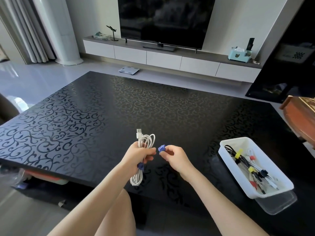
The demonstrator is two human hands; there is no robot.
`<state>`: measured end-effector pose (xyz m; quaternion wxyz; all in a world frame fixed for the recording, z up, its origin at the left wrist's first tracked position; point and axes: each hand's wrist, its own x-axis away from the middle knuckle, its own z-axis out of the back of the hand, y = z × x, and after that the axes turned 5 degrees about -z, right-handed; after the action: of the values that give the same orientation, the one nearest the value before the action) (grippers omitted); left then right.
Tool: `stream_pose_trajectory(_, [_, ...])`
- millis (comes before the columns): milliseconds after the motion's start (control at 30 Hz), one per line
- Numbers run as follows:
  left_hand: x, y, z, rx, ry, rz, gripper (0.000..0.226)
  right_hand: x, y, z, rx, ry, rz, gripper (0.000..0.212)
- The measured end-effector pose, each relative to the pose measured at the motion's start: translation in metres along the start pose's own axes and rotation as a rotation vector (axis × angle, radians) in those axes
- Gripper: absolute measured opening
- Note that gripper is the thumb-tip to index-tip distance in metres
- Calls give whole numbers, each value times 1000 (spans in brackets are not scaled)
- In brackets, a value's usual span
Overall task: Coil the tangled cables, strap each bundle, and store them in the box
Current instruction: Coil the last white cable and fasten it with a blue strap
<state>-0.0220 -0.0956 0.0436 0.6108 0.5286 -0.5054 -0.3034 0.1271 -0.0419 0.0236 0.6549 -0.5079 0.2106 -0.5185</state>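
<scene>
White coiled USB cable (147,140) gripped in the left hand (138,155); the right hand (174,157) pinches a small blue strap (162,148), perhaps folded.

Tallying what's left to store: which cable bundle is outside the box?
The white coiled cable held in the left grip. It carries a blue strap; the other bundles lie inside the white box.

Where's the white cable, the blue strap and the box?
white cable (148,141), head view, on the loops above the left hand (139,154).
blue strap (161,148), head view, on the end the right hand (173,155) pinches.
box (271,190), head view, on its near wall.
</scene>
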Motion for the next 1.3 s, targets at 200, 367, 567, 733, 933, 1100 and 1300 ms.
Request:
stream_pose_trajectory(200, [22, 6, -14, 218, -351, -62, 15, 56, -16, 44, -629, -441, -68, 21])
stream_pose_trajectory(367, [44, 15, -30, 153, -476, -92, 20, 89, -16, 73, -561, -492, -77, 17])
stream_pose_trajectory(567, [79, 31, -53, -59, -681, -170, 19, 122, -9, 99, -449, -412, -145, 53])
stream_pose_trajectory(733, [97, 39, -78, 2, -715, -114, 20, 145, -5, 106, -533, -301, -69, 20])
stream_pose_trajectory(933, [98, 40, -87, 47, -539, -106, 29, 169, 1, 121, -527, -259, -26, 30])
stream_pose_trajectory(1100, [101, 42, -91, 100, -543, -151, 39, 177, 4, 124, -556, -52, -3, 19])
stream_pose_trajectory(1300, [112, 38, -104, 66, -588, -210, 29, 178, -6, 112, -411, -192, -136, 46])
